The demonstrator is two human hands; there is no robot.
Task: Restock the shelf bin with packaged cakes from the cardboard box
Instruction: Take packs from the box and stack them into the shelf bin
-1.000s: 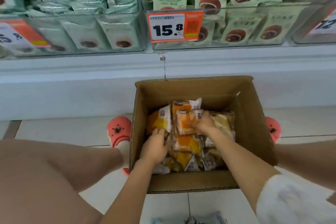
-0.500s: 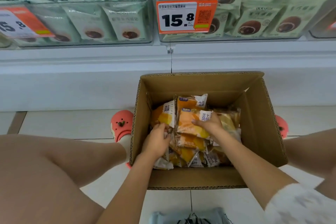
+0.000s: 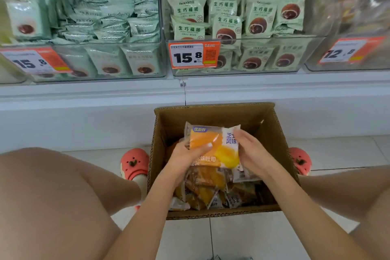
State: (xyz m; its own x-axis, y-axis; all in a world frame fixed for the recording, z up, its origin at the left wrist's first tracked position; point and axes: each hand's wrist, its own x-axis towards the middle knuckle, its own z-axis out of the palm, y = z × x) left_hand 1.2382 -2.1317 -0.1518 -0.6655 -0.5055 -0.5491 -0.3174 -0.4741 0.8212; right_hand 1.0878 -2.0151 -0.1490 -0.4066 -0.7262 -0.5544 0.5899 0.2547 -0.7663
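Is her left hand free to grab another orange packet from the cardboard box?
Probably not: the left hand and right hand both grip the orange cake packets over the brown cardboard box.

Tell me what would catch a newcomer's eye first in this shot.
The bright orange cake packet, gripped between the left hand and right hand above the open cardboard box on the floor. Behind it, an orange price tag reading 15.8 hangs on a clear shelf bin of pale green packets.
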